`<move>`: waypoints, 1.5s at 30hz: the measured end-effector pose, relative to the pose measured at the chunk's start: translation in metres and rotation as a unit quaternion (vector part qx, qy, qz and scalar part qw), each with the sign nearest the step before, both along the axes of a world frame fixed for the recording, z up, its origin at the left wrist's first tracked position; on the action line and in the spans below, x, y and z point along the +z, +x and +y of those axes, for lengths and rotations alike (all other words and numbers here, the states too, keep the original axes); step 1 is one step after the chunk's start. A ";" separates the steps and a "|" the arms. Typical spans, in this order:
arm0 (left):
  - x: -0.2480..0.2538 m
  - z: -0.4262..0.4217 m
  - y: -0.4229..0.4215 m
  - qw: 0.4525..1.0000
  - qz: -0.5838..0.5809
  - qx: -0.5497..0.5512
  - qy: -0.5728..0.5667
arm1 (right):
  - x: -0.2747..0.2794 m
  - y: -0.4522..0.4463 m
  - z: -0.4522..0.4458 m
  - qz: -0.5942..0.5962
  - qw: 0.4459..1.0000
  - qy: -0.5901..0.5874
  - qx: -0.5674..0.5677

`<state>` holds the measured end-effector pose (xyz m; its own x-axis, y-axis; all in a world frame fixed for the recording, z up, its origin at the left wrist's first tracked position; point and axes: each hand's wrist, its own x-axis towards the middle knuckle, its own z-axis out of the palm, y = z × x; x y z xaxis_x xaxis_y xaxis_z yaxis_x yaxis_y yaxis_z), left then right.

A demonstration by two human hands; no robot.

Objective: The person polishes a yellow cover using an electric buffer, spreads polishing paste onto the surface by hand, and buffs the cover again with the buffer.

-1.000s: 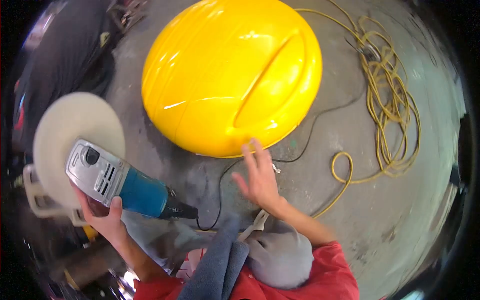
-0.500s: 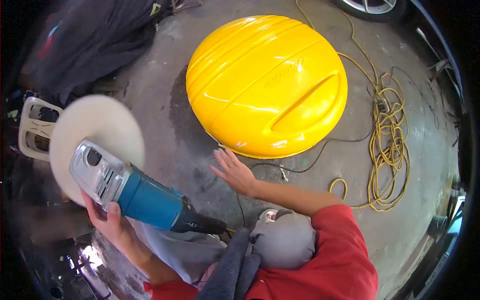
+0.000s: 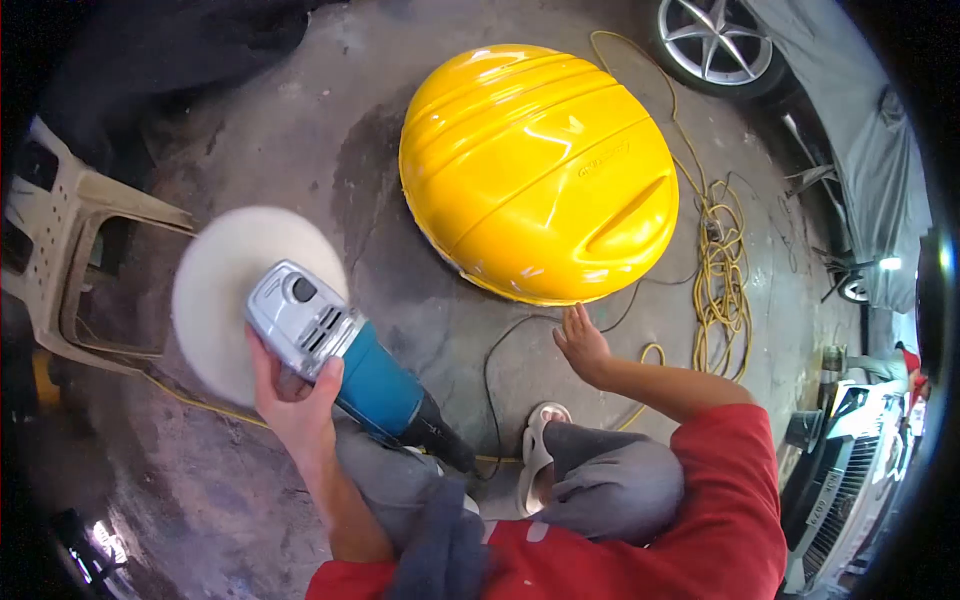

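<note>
My left hand (image 3: 300,405) grips the silver metal head of a blue power polisher (image 3: 380,385), whose body rests over my left thigh. A round white pad (image 3: 235,300) is fitted under the polisher's head. My right hand (image 3: 583,345) has its fingers extended at the lower edge of a glossy yellow rounded shell (image 3: 540,180) on the floor. Nothing shows in that hand; whether the fingertips touch the shell cannot be made out.
A beige plastic chair (image 3: 75,230) lies at the left. A coiled yellow cord (image 3: 722,290) spreads on the floor at the right. Beyond are a wheel (image 3: 715,45), a grey cover (image 3: 870,150) and a car front (image 3: 850,490). A dark cable runs below the shell.
The view has shifted, bringing the chair, wheel and car front into fuller sight. My right hand has moved rightward along the shell's lower edge. The left hand still holds the polisher.
</note>
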<state>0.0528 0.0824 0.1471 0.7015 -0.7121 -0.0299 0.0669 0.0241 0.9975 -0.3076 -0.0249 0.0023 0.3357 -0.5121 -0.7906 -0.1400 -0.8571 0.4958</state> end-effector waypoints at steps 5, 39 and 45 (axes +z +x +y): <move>-0.011 -0.007 0.016 0.999 -0.011 -0.050 0.005 | 0.040 0.019 -0.020 -0.370 0.913 -0.034 -0.170; -0.048 -0.035 0.003 0.963 -0.245 0.017 0.113 | 0.034 0.032 -0.115 -0.661 0.707 -0.062 -0.243; -0.045 -0.039 -0.004 0.951 -0.284 0.020 0.123 | 0.024 -0.031 -0.184 -0.651 0.663 -0.105 -0.355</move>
<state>0.0490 0.0430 0.1024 0.6810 -0.7045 0.2000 -0.4807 -0.2239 0.8478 -0.3383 -0.2093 0.0263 0.2790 -0.9592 0.0455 -0.8972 -0.2772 -0.3438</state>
